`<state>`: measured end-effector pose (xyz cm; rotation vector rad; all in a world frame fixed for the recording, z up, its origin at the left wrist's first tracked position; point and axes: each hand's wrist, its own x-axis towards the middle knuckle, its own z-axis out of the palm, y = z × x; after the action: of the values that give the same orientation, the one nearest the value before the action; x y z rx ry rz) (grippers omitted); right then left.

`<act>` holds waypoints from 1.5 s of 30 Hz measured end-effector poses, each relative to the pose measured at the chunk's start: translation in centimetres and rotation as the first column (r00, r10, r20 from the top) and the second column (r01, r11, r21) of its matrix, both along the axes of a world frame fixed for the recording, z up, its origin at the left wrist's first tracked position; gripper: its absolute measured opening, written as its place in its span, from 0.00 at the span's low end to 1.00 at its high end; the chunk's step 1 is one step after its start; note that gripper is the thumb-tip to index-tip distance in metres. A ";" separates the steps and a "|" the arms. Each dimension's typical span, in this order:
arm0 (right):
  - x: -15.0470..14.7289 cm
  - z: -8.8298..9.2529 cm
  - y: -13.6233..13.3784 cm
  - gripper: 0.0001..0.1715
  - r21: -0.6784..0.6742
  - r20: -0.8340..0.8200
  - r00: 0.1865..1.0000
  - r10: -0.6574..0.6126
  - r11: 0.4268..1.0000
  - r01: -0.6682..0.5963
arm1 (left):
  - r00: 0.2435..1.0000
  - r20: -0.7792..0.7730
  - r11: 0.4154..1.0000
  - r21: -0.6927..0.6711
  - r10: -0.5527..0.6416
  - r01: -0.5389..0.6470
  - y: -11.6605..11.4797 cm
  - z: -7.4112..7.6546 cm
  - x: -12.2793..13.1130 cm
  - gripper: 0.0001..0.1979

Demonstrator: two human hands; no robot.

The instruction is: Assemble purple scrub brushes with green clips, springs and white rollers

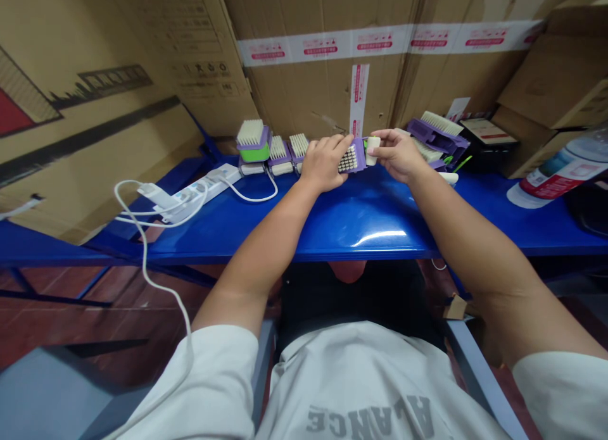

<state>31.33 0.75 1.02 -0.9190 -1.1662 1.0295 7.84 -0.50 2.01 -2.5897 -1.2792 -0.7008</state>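
Note:
My left hand [325,163] is wrapped over a purple brush [351,157] with rows of pale bristles, near the back of the blue table. Between the thumb and fingers of my right hand [396,154] is a small white block [372,150], close against the brush's right end. A bit of green shows beside that block; whether block and brush are joined I cannot tell. Left of my hands, more purple brushes [278,150] with pale bristles stand in a row, and one with a green band [254,140] stands at the far end.
On the blue table [327,234], a white power strip [199,190] with cables lies at left. More purple brushes [439,136] are piled at right, next to a black box [487,142]. A bottle [560,168] stands farther right. Large cardboard boxes [313,88] wall off the back.

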 end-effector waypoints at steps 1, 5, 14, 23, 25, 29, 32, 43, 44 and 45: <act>0.0 0.1 -0.1 0.31 -0.003 -0.001 1.000 0.000 1.000 0.000 | 1.000 0.003 1.000 -0.003 -0.001 0.001 0.0 0.0 0.0 0.50; -0.1 0.3 -0.2 0.31 -0.012 -0.005 1.000 -0.008 1.000 0.008 | 1.000 0.005 1.000 -0.007 0.001 -0.001 0.0 0.0 0.0 0.50; 0.2 -0.1 0.0 0.29 -0.005 0.037 0.999 -0.017 1.000 0.018 | 1.000 0.000 1.000 -0.013 -0.004 0.004 -0.1 0.1 0.0 0.50; -0.1 0.1 -0.6 0.34 0.017 0.047 0.999 -0.012 1.000 0.011 | 1.000 -0.005 1.000 0.001 -0.003 0.003 0.0 0.1 0.1 0.48; 0.0 0.1 -0.6 0.36 0.034 0.056 0.998 -0.010 0.999 0.008 | 1.000 -0.008 1.000 -0.001 0.000 0.000 -0.1 0.1 0.1 0.48; 0.3 0.0 -0.6 0.34 0.048 0.096 0.995 -0.017 0.999 0.012 | 1.000 -0.015 1.000 -0.006 -0.002 0.002 -0.2 0.2 0.1 0.49; 0.4 -0.2 -0.5 0.31 0.047 0.125 0.991 -0.036 0.998 0.031 | 1.000 -0.024 1.000 -0.005 -0.004 0.004 -0.2 0.2 0.0 0.50; 0.8 -0.6 0.1 0.24 0.136 0.268 0.962 -0.058 0.991 0.022 | 0.996 -0.090 1.000 -0.001 0.006 -0.006 -0.4 0.2 0.1 0.49; 0.8 -0.6 0.2 0.24 0.135 0.283 0.957 -0.060 0.991 0.022 | 0.996 -0.094 1.000 0.003 0.004 -0.004 -0.3 0.2 0.1 0.49; 0.9 -0.6 0.2 0.24 0.135 0.294 0.954 -0.062 0.991 0.023 | 0.995 -0.095 1.000 0.007 0.001 0.000 -0.3 0.2 0.1 0.49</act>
<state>32.23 0.99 0.40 -1.0141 -1.4404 0.7866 7.94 -0.82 2.20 -2.5831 -1.2471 -0.5736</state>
